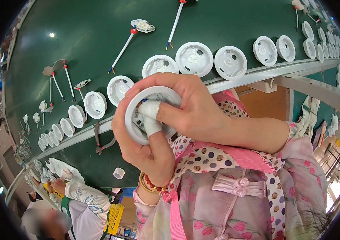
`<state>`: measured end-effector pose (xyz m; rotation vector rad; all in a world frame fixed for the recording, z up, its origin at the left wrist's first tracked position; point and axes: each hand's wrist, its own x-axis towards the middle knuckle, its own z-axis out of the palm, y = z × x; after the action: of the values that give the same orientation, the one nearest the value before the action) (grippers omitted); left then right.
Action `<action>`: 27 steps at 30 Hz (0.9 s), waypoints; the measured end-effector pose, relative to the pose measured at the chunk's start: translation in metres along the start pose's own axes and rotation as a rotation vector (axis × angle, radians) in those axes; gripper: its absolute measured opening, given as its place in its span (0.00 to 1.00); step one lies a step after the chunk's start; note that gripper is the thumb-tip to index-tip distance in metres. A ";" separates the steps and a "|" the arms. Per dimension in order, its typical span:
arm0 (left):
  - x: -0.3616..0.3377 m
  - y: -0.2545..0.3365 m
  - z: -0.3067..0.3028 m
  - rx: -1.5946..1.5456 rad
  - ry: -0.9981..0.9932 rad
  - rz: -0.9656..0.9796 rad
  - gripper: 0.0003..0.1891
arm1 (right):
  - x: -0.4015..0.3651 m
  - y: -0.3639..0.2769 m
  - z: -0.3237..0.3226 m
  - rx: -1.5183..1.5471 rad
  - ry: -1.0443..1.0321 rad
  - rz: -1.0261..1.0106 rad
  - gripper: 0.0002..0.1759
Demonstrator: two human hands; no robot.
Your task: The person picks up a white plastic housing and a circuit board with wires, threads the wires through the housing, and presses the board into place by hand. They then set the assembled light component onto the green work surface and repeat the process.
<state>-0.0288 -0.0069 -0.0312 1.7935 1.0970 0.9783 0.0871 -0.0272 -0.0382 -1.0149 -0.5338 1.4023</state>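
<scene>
A white round lamp housing is held up in both hands, its hollow side facing me. Inside it, part of a small circuit board shows behind the thumbs. My left hand wraps the left and lower rim. My right hand grips the upper and right rim. Both thumbs, covered in white wrapping, press inside the housing; what lies beneath their tips is hidden. Just behind stand more white housings in a row along the belt's edge.
Circuit boards with white cables lie on the green belt. Red-handled pliers and a white tape roll are at the lower left. A metal rail edges the belt. A co-worker sits at the lower left.
</scene>
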 end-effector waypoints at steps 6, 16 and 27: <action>0.005 -0.002 -0.001 -0.075 0.035 -0.053 0.22 | 0.008 0.001 0.002 -0.041 -0.047 -0.046 0.15; -0.003 -0.003 -0.007 0.057 -0.004 0.122 0.22 | 0.001 0.002 0.005 -0.011 -0.106 -0.067 0.16; 0.009 -0.004 -0.008 -0.252 0.118 -0.075 0.23 | 0.010 0.001 0.012 -0.065 -0.148 -0.178 0.20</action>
<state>-0.0343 0.0047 -0.0298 1.4981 1.0532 1.1350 0.0780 -0.0147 -0.0349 -0.8963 -0.7641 1.3141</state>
